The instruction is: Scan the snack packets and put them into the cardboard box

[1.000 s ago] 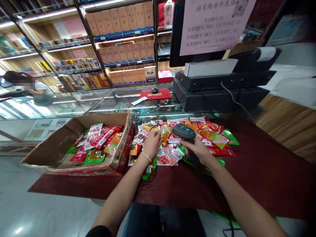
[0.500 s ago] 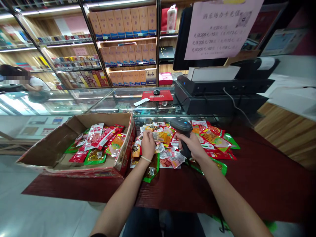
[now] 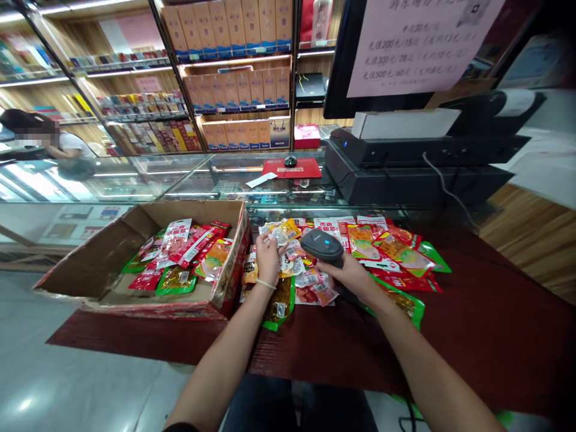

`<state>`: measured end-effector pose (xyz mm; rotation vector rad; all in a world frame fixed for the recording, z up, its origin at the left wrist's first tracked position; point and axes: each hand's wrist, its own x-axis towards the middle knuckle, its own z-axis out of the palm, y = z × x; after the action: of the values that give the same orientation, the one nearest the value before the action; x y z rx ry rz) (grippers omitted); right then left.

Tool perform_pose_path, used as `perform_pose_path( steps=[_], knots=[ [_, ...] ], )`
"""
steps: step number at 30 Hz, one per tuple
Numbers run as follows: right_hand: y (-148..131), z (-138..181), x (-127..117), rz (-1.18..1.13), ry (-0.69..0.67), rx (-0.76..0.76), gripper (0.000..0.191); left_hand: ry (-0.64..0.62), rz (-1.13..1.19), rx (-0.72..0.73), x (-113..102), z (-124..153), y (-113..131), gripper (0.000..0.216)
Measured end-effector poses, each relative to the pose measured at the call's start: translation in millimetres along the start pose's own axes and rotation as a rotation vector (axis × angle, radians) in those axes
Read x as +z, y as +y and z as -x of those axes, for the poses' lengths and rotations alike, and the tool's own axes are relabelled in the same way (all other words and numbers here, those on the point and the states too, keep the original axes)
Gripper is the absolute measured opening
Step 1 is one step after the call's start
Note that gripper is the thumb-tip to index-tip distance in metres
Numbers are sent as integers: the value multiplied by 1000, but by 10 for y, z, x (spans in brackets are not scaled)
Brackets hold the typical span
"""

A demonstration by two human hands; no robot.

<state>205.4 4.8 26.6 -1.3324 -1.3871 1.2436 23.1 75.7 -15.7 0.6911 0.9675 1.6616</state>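
Note:
My right hand (image 3: 353,277) is wrapped round the grip of a dark barcode scanner (image 3: 321,245), whose head points left toward my other hand. In a pinch, my left hand (image 3: 268,259) holds a small yellow-and-clear snack packet (image 3: 287,230) by its near end, above the heap. Red, white and pink snack packets (image 3: 366,241) lie spread on the counter around and behind both hands. Below my left wrist rests a green-edged snack bag (image 3: 279,306) with a barcode label. Another green-edged bag (image 3: 407,303) is partly covered by my right forearm.
An open cardboard box (image 3: 148,309) with several snack bags stands on the dark red counter (image 3: 472,336) at left. Behind are a glass display case (image 3: 189,186), a mouse on a red pad (image 3: 306,168), and a monitor above black equipment (image 3: 423,180). A person (image 3: 67,150) is at far left.
The packet in my left hand has tilted and now shows a shiny, clear face. The scanner has moved slightly left and tipped, its head nearer the packet. The camera view has shifted a little.

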Motion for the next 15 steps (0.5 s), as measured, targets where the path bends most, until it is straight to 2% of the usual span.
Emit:
perform_pose_path(
  steps=[5, 10, 12, 15],
  knots=[
    [39, -13, 49, 62, 29, 33, 36, 12, -94, -14, -3, 8, -7, 30],
    [46, -13, 23, 19, 19, 32, 33, -38, -46, 20, -15, 3, -51, 37],
    [24, 2, 19, -1, 25, 33, 32, -67, -82, 63, -11, 2, -77, 39],
    [-4, 23, 13, -60, 56, 14, 31, -127, -195, 208, 49, 34, -38, 33]
  ],
)
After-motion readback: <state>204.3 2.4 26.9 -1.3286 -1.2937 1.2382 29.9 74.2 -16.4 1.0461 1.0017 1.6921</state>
